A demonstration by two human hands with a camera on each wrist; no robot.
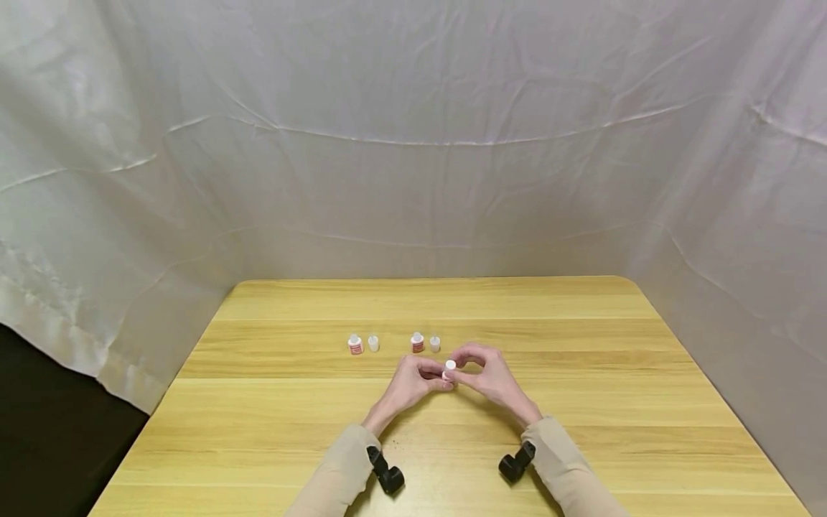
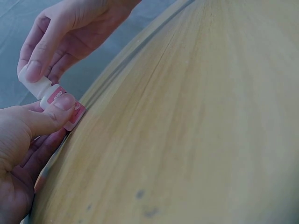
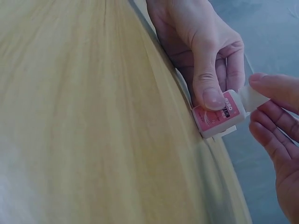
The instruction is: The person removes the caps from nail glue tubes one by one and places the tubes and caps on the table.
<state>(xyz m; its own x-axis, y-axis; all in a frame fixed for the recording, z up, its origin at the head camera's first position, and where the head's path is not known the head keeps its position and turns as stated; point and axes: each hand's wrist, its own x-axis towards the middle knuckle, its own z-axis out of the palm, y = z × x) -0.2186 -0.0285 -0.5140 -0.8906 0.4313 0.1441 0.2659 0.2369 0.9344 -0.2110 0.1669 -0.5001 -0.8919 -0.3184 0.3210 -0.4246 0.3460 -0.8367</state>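
Observation:
A small white bottle (image 3: 229,122) with a pink-red label is pinched between the thumb and fingers of my left hand (image 1: 410,382), close above the wooden table. My right hand (image 1: 494,375) grips the white cap (image 2: 38,87) at the bottle's top with thumb and fingertips. Cap and bottle are in line at the neck; whether the cap is threaded on cannot be told. Just behind the hands stands a similar bottle (image 1: 417,345) with its top uncovered, a white cap (image 1: 435,345) beside it. Farther left are another uncovered bottle (image 1: 355,347) and its neighbouring cap (image 1: 373,345).
The wooden table (image 1: 258,431) reaches back to pale hanging fabric (image 1: 413,179), which also encloses both sides. Black wrist cameras (image 1: 390,480) are strapped over both sleeves. A few dark specks (image 2: 140,193) mark the tabletop near the left wrist.

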